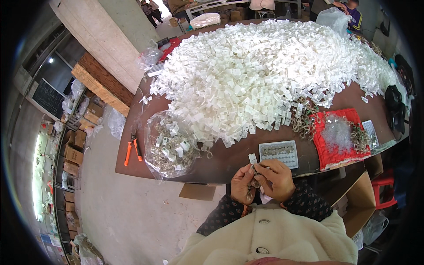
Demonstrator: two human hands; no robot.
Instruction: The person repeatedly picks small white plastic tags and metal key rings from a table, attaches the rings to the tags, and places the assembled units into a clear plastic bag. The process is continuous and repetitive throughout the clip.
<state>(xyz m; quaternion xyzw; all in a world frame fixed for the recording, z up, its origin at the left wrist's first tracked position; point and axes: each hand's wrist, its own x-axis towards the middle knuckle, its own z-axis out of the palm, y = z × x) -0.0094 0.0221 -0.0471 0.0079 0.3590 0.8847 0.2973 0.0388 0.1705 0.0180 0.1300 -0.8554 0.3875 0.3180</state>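
Both hands meet at the table's near edge, fingers bent inward. My left hand (242,185) is closed around a small bundle of greyish-brown cord. Pinched against it, my right hand (278,179) is closed too, on the same cord. A small white plastic tag (252,158) stands up from between the fingertips, seemingly joined to the cord; the fingers hide the join. Just beyond the right hand lies a white tray (263,146) with rows of small round grey pieces. Farther off, a large heap of similar white tags (247,75) covers most of the table.
On the left lie orange-handled pliers (133,150) and a clear bag (170,148) of corded tags. To the right sits a red cloth (324,150) with clear plastic bits and looped cords (360,138). A cardboard box (360,203) stands below; other people are at the far side.
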